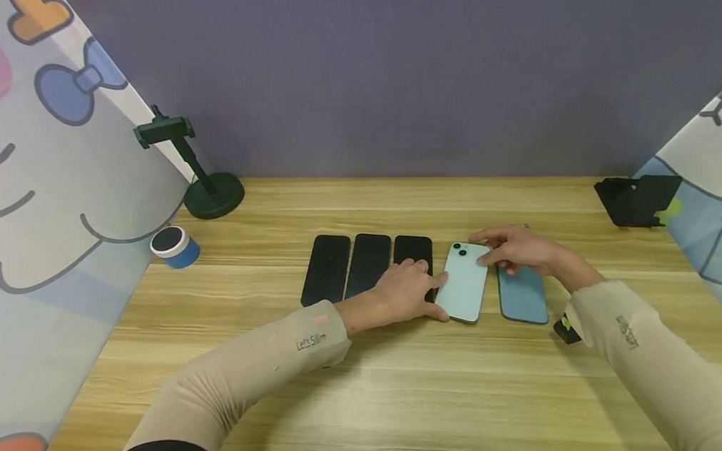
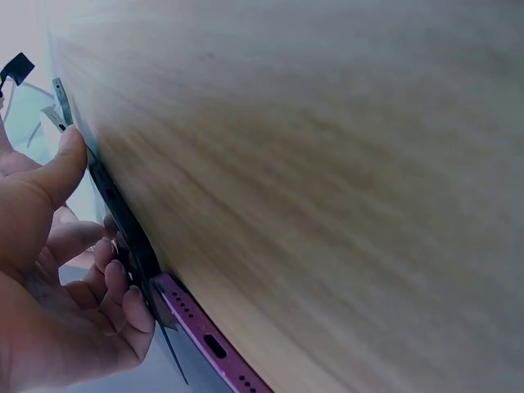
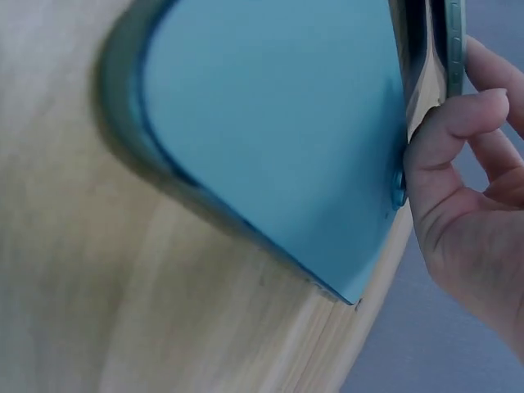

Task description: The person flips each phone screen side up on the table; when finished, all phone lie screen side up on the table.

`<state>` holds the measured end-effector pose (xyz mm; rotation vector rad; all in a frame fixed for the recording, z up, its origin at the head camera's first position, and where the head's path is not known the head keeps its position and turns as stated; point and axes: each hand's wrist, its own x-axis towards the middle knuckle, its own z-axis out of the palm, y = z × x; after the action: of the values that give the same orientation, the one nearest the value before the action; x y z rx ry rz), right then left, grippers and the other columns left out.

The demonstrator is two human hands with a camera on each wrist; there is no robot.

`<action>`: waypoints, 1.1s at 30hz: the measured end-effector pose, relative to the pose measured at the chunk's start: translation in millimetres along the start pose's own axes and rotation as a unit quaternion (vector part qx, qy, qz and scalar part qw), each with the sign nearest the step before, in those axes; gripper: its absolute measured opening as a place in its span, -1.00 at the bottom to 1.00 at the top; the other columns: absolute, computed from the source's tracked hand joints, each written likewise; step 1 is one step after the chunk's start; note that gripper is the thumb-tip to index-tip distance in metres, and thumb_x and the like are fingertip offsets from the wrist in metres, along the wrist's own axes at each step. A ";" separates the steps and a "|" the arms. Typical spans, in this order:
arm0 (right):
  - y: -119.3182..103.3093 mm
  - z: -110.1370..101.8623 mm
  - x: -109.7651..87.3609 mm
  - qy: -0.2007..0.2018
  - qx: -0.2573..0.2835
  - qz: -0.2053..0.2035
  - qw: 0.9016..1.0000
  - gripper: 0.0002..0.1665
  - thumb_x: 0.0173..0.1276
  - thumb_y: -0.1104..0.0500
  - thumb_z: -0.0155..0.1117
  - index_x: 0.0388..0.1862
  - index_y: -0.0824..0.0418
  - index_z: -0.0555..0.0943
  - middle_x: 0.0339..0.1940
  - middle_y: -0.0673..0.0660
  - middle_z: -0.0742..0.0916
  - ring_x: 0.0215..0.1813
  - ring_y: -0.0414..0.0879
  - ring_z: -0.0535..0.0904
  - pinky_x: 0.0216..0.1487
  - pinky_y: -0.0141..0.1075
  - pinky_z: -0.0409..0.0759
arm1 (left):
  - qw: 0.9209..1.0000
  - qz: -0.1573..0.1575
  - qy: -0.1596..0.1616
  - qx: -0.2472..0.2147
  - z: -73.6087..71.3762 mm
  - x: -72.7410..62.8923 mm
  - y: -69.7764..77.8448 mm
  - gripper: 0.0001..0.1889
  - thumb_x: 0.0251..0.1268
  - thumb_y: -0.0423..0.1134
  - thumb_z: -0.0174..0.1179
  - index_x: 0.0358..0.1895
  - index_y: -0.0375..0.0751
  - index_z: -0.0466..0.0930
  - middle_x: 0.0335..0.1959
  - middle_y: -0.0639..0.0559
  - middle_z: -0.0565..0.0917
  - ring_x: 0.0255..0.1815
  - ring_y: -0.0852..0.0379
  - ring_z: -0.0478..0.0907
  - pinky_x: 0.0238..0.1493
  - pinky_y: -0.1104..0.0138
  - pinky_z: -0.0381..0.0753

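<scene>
A pale mint phone (image 1: 464,283) lies back up, its two camera lenses near the top left corner. My left hand (image 1: 402,291) reaches across the right-hand black phone (image 1: 415,248), its thumb and index finger at the mint phone's left side and lower left corner. In the left wrist view the thumb (image 2: 67,160) stretches toward that corner. My right hand (image 1: 522,250) pinches the mint phone's upper right corner, thumb at the right side and a finger at the top. Under the right hand lies a blue phone (image 1: 524,297), back up, its upper part partly hidden.
Left of the hands lie two more black phones, an outer one (image 1: 325,271) and a middle one (image 1: 367,265). A dark green phone stand (image 1: 214,195) and a blue-and-white round container (image 1: 176,246) stand at left. A black folding stand (image 1: 639,200) sits back right; a small black object (image 1: 567,330) lies near the right sleeve.
</scene>
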<state>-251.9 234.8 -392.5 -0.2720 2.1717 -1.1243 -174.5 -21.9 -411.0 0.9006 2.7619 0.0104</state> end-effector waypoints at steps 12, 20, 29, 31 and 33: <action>5.2 3.4 -4.7 0.037 0.017 0.003 0.999 -0.19 0.34 0.01 0.42 0.52 0.10 0.38 -0.50 0.02 0.43 -0.55 -0.16 0.29 -0.50 -0.29 0.40 | 1.000 0.003 -0.006 -0.005 -2.2 -1.7 -0.6 -0.14 0.21 0.47 0.08 0.55 0.22 0.22 0.21 0.01 0.55 0.10 0.03 0.50 0.08 0.12 0.60; 1.3 4.6 -5.3 0.045 0.023 0.007 0.999 -0.22 0.33 0.04 0.43 0.49 0.15 0.42 -0.62 -0.04 0.40 -0.60 -0.18 0.24 -0.52 -0.30 0.36 | 0.999 0.003 -0.017 -0.042 -6.1 -1.2 -1.3 -0.13 0.23 0.45 0.10 0.56 0.17 0.20 0.25 -0.03 0.54 0.14 0.03 0.51 0.08 0.15 0.60; -3.8 6.4 -3.1 0.061 0.015 0.013 0.998 -0.25 0.32 0.06 0.43 0.47 0.14 0.45 -0.64 -0.05 0.43 -0.60 -0.19 0.26 -0.52 -0.31 0.37 | 0.994 0.028 -0.003 -0.103 -4.6 4.4 13.1 -0.09 0.27 0.40 0.14 0.58 0.01 0.15 0.40 -0.09 0.49 0.27 0.03 0.53 0.16 0.30 0.57; -5.6 6.8 -3.6 0.062 0.016 0.018 0.998 -0.26 0.33 0.07 0.42 0.46 0.15 0.45 -0.65 -0.06 0.43 -0.61 -0.20 0.25 -0.53 -0.32 0.36 | 0.995 0.025 -0.004 -0.101 -4.2 6.1 17.1 -0.07 0.28 0.41 0.12 0.59 0.00 0.12 0.43 -0.10 0.47 0.29 0.03 0.53 0.18 0.29 0.57; -7.5 6.9 -3.8 0.059 0.017 0.022 0.998 -0.27 0.34 0.08 0.41 0.46 0.16 0.45 -0.68 -0.08 0.42 -0.63 -0.21 0.23 -0.53 -0.33 0.35 | 0.995 0.019 -0.006 -0.094 -4.3 7.1 20.3 -0.06 0.27 0.43 0.10 0.60 0.01 0.10 0.45 -0.09 0.45 0.31 0.03 0.53 0.18 0.28 0.58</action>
<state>-245.4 227.4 -387.6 -0.1443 2.2479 -1.1769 -169.2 -1.1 -406.9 0.8987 2.6765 0.2657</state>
